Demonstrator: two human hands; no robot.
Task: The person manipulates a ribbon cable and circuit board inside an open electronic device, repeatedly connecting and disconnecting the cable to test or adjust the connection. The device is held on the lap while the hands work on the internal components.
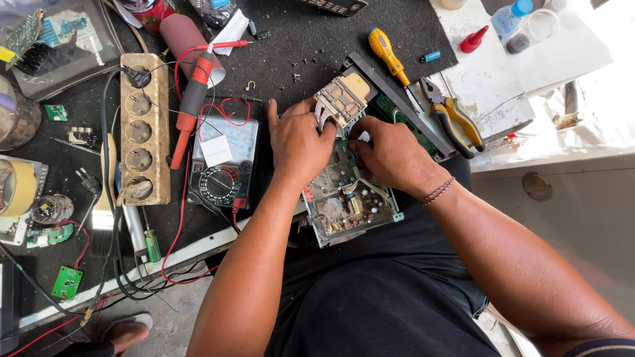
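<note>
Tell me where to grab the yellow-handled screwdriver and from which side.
Grip the yellow-handled screwdriver by its ribbed yellow handle, coming from above. It lies flat on the black mat, handle toward the far side, thin shaft pointing at the pliers. The handle is the thickest part, with open space around it; the shaft end is crowded.

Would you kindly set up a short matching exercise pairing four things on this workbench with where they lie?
Things:
1. yellow-handled screwdriver
2. multimeter
3. pliers
4. power strip

Places:
A. right of the open circuit board, on the pale board
B. far left, running lengthwise, a black plug at its top
C. above the right hand, on the black mat
D. just left of the left hand, red leads around it

Pairs: 1-C, 2-D, 3-A, 4-B
</note>
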